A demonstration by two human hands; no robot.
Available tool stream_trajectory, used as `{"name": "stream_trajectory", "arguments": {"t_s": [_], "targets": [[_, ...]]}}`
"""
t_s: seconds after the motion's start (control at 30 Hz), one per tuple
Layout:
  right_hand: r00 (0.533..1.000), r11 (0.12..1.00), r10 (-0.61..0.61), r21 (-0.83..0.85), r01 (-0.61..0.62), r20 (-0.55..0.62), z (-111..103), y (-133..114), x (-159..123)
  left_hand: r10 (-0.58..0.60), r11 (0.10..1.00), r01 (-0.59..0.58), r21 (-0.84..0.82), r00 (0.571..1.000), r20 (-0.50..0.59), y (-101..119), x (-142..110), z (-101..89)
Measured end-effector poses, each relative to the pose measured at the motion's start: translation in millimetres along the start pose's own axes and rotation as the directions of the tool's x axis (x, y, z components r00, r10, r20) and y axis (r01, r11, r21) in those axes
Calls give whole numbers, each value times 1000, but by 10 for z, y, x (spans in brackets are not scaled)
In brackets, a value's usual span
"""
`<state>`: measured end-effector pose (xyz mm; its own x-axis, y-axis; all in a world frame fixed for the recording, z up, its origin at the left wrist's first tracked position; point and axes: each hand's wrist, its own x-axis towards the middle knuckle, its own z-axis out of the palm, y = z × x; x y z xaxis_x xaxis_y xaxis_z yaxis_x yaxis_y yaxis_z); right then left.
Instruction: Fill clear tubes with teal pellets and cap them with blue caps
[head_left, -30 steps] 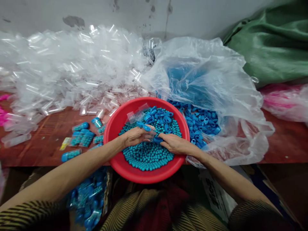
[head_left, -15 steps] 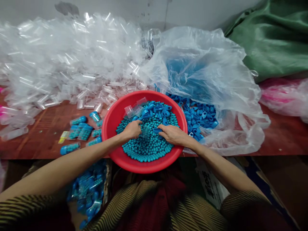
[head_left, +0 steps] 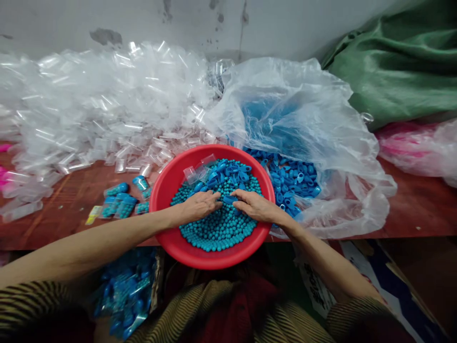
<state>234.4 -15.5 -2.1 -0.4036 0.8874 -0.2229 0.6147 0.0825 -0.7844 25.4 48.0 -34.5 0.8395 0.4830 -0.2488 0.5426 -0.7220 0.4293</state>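
A red basin [head_left: 210,259] holds turquoise beads [head_left: 214,238], with blue plastic caps [head_left: 232,172] and a few clear tubes [head_left: 190,175] on top at the far side. Over the beads, my left hand [head_left: 203,206] is palm down with its fingers curled; whatever lies under them is hidden. My right hand [head_left: 254,205] faces it from the other side, pinching a blue cap [head_left: 229,199] between thumb and fingers. The fingertips of both hands are close together at the basin's middle.
Clear tubes [head_left: 107,109] are heaped at the back left. More blue caps [head_left: 294,181] spill from a plastic bag [head_left: 342,119] on the right. Filled, capped tubes [head_left: 124,206] lie left of the basin, others in a box [head_left: 132,290] below the table edge.
My left hand has turned palm down and moved right, covering the bead-filled clear tube seen at its fingers before. My right hand still pinches the cap. The view has tilted up slightly.
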Motion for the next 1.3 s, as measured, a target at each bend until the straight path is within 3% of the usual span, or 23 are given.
{"name": "stream_trajectory", "arguments": {"t_s": [0.03,0.1,0.17,0.27,0.4,0.53,0.6,0.7,0.77,0.87,0.97,1.17,1.23,1.3], "targets": [[1000,1000,-4,2,4,-4,-1,-3,-1,-130,976,133,-171,991,32,-7,2,-2],[1000,1000,-12,6,12,-8,-3,-14,1,-327,837,368,-404,930,170,-32,28,16],[1000,1000,-24,16,24,-7,-2,-20,7,-401,729,496,-472,868,292,-58,112,68],[999,998,-39,51,41,-32,11,1,23,-437,606,576,-549,817,375,-45,329,172],[994,972,-25,232,48,-103,26,72,40,-389,402,526,-750,839,380,54,557,198],[993,869,66,495,-9,-99,-6,102,51,-290,231,437,-869,884,367,53,477,53],[986,852,117,522,-37,-121,-26,104,65,-270,143,409,-901,892,362,10,360,-15],[979,912,110,408,-31,-171,-31,108,87,-268,25,345,-938,907,326,-25,192,-56],[981,957,66,290,-11,-181,-11,96,89,-300,31,281,-959,918,259,-2,113,-53],[972,998,51,42,-43,-228,45,30,70,-373,134,172,-976,921,111,95,38,-39],[967,982,25,-175,-71,-252,105,-67,51,-361,187,151,-971,929,75,209,-21,-34],[998,902,58,-428,-52,0,44,-145,-4,-375,263,204,-943,922,95,261,-175,-51],[995,895,83,-442,-53,48,4,-143,-24,-389,266,216,-939,916,101,238,-225,-66],[998,947,68,-316,-60,13,-3,-145,-21,-387,257,221,-941,915,110,227,-264,-76]]}}
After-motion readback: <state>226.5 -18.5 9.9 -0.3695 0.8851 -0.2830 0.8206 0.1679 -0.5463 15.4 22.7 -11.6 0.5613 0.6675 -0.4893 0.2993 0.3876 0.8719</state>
